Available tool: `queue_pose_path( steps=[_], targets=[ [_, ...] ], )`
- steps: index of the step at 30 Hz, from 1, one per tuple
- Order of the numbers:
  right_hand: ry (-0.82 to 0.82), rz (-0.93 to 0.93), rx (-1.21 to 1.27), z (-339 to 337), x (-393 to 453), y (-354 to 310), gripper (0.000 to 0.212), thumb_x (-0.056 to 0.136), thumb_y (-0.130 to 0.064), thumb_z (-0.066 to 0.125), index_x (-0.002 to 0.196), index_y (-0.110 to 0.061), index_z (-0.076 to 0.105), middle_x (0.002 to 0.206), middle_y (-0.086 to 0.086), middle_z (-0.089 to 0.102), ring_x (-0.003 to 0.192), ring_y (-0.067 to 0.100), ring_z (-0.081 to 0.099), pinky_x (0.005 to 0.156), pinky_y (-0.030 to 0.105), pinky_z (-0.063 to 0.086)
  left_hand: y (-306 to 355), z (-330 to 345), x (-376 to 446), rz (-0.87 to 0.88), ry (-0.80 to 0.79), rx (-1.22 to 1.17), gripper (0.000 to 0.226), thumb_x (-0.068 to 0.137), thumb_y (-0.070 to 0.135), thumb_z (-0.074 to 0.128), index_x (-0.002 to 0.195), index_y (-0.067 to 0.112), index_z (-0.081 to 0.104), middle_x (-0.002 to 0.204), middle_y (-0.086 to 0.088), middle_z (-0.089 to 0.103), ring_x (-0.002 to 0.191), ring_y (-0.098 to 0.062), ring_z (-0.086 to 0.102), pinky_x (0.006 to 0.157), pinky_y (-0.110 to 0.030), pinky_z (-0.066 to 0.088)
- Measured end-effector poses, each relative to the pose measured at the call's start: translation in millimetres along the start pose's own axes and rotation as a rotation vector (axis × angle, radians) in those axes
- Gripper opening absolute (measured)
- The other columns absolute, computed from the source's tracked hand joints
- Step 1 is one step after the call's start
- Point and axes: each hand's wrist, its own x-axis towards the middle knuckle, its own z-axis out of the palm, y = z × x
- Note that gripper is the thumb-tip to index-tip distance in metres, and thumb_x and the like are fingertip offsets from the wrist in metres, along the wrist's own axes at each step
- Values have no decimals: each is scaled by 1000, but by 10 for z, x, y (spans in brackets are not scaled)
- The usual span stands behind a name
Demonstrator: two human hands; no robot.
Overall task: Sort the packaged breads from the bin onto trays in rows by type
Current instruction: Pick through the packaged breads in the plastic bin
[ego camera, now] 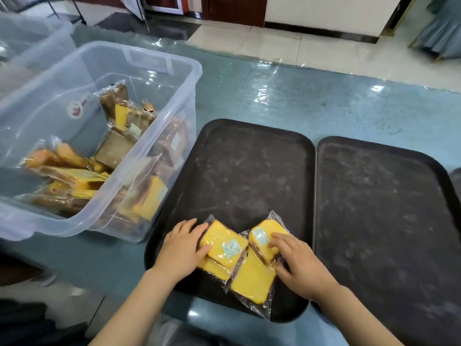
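Observation:
Several yellow bread slices in clear wrappers lie bunched at the near end of the left dark tray (249,171). My left hand (179,248) grips the left edge of the upper-left yellow package (224,242), which rests on another yellow package (212,267). My right hand (299,260) holds the right-hand yellow package (262,234), fingers on top and thumb at its near side. A fourth yellow package (252,278) lies between my hands, overhanging the tray's near rim. The clear plastic bin (50,96) at the left holds mixed brown, yellow and orange packaged breads (117,151).
A second dark tray (379,208) with nothing on it lies directly right of the first. Another clear bin (25,41) stands at the far left. The table (287,96) has a blue cover under shiny plastic. Tiled floor lies beyond its far edge.

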Motion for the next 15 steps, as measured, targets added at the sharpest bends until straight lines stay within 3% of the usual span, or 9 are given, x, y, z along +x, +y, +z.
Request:
queue_pose_path(
  steps=[3, 7, 12, 15],
  targets=[
    [-31, 52, 72, -256, 178, -92, 26, 86, -21, 51, 110, -25, 59, 125, -9, 55, 121, 13, 47, 95, 20, 36, 155, -225, 70, 88, 62, 27, 63, 96, 49, 46, 152, 30, 25, 159, 4, 23, 148, -18, 12, 118, -33, 14],
    [67, 40, 81, -597, 429, -329, 25, 92, -15, 53, 116, -22, 58, 125, -15, 49, 122, 2, 41, 98, 13, 27, 439, -663, 89, 278, 149, -4, 58, 98, 41, 45, 151, 28, 26, 159, 7, 24, 148, -13, 11, 118, -27, 7],
    [232, 6, 47, -1102, 824, -830, 26, 89, -9, 57, 113, -19, 60, 125, -9, 55, 121, 8, 46, 99, 12, 27, 640, -1545, 59, 548, 276, -68, 44, 97, 28, 52, 141, 28, 45, 152, 11, 35, 142, -7, 24, 117, -22, 18],
    [341, -26, 55, -1448, 1057, -1232, 27, 90, -13, 57, 116, -22, 58, 125, -12, 55, 121, 5, 46, 101, 15, 30, 525, -2158, 67, 604, 402, -89, 38, 96, 25, 54, 134, 29, 53, 145, 13, 43, 135, -5, 33, 112, -19, 22]
  ],
)
